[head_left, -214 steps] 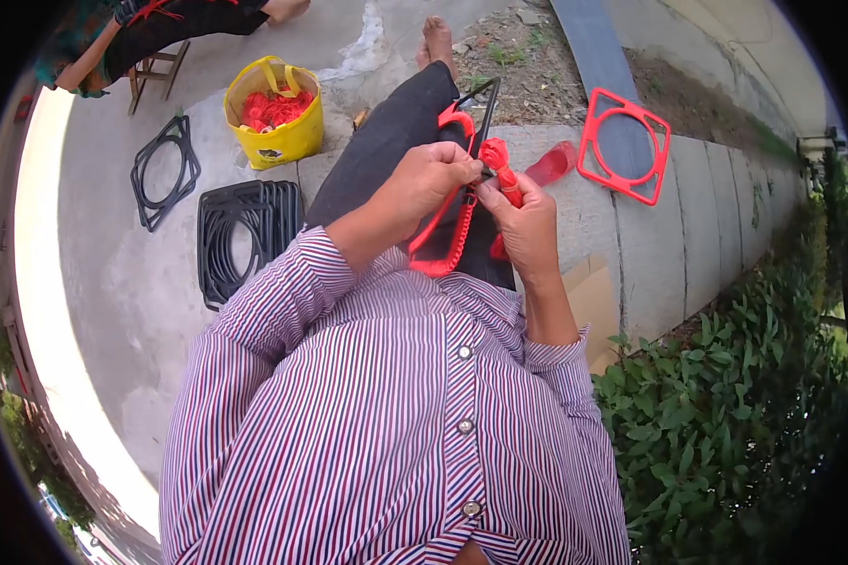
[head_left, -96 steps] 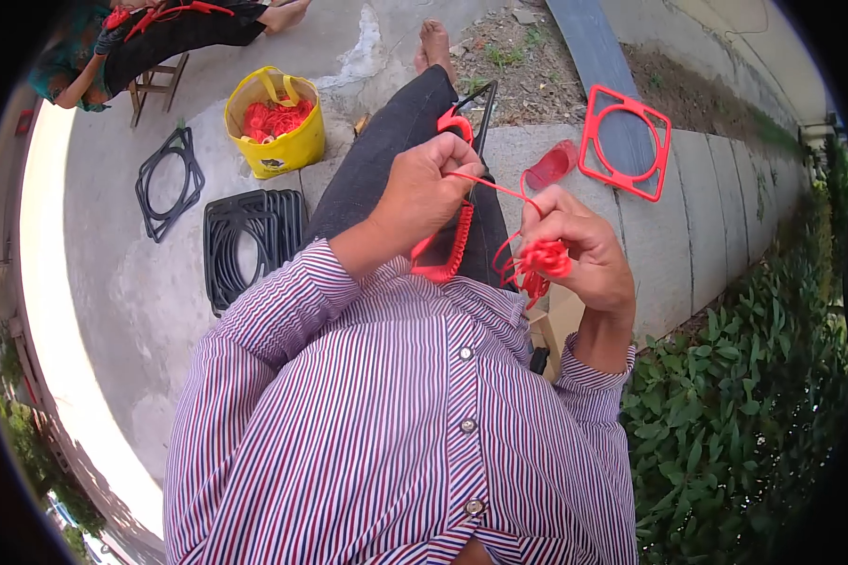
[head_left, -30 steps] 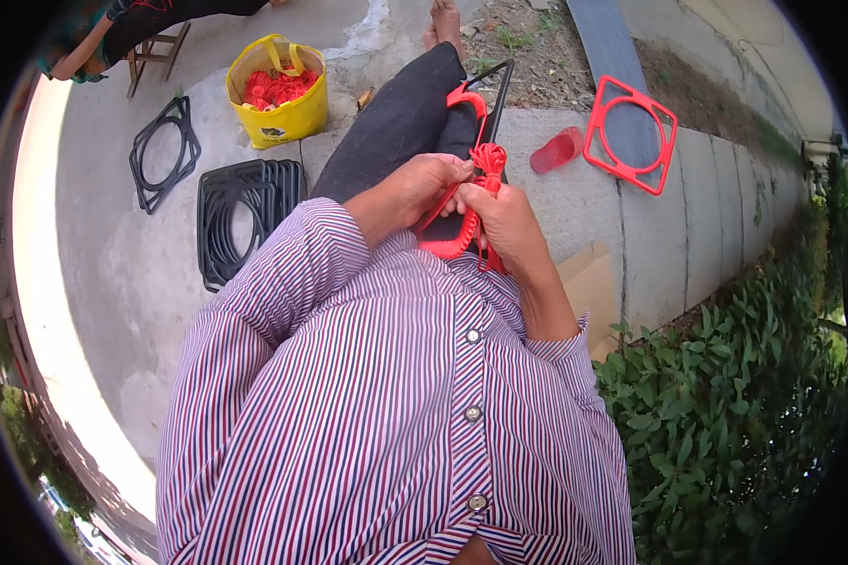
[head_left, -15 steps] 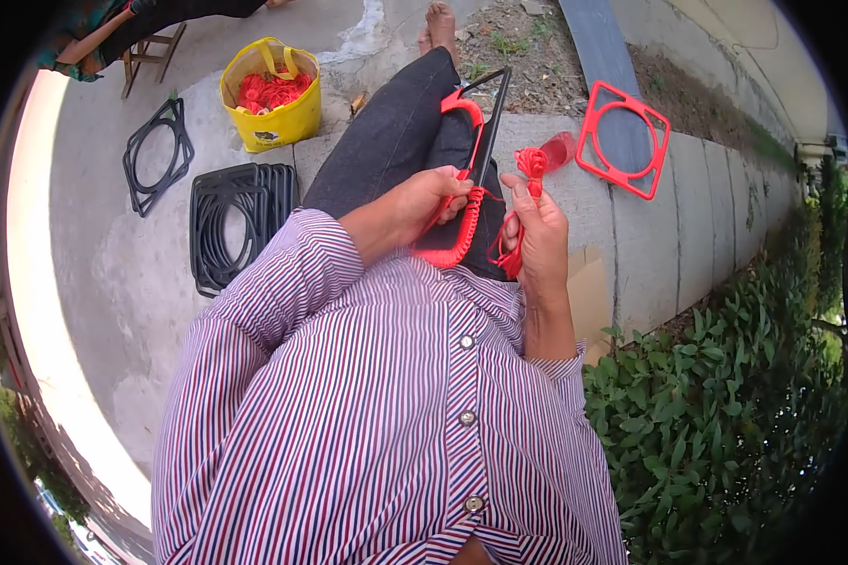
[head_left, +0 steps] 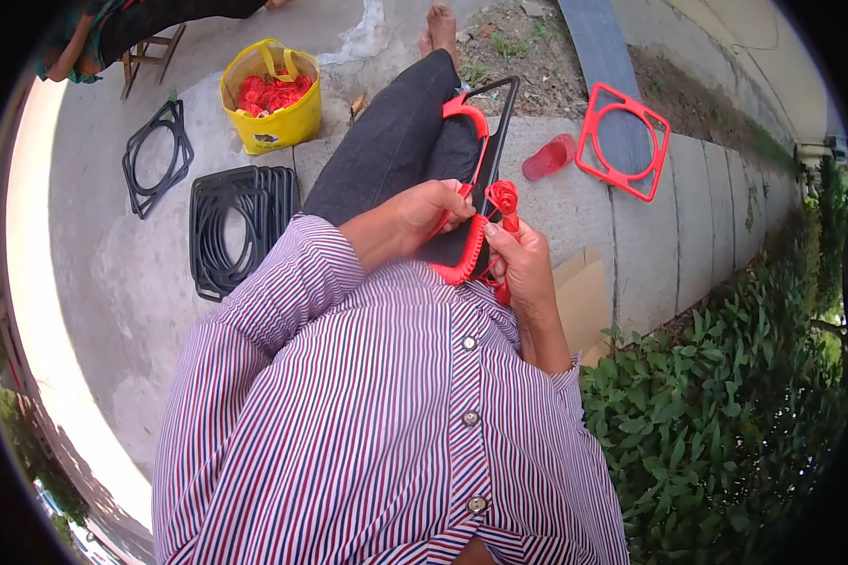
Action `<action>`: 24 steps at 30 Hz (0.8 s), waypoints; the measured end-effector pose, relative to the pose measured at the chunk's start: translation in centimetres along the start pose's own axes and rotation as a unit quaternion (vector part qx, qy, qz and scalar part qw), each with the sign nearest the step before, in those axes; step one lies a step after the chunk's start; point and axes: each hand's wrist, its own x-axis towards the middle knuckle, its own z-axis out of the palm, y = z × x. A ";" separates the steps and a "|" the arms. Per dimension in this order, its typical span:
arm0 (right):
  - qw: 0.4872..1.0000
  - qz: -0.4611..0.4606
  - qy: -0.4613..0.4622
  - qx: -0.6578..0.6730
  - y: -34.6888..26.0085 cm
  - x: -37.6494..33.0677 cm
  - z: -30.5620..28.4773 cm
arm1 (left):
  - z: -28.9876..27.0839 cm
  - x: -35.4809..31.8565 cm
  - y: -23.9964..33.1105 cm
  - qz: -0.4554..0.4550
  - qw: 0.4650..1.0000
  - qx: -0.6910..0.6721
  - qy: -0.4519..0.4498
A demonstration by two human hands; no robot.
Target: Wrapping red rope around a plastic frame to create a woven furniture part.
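My left hand point(head_left: 443, 207) is pinched on the red-wrapped edge of a black frame point(head_left: 511, 104), probably so it cannot turn on my lap; whether a loose strand runs under those fingers too, I can't tell. My right hand point(head_left: 523, 259) is curled round a bundle of red cord point(head_left: 504, 198), its looped head poking up past my thumb, close beside the frame's coiled edge, I suppose to keep the slack short. The frame lies between my hands against my dark trousers point(head_left: 377, 141), its far corner bare black. Left of my leg stands a yellow bag point(head_left: 283, 127), mouth upward, likely so its tangled red cord point(head_left: 273, 92) is easy to reach. Nearer lies a stack of black frames point(head_left: 278, 217), overlapped, perhaps to save ground. On my right is a red frame point(head_left: 622, 177), well apart.
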 end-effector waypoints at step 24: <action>0.893 -0.089 -0.291 0.332 -4.4 1.5 -1.6 | 5.8 -4.2 9.2 0.272 0.934 0.233 -0.012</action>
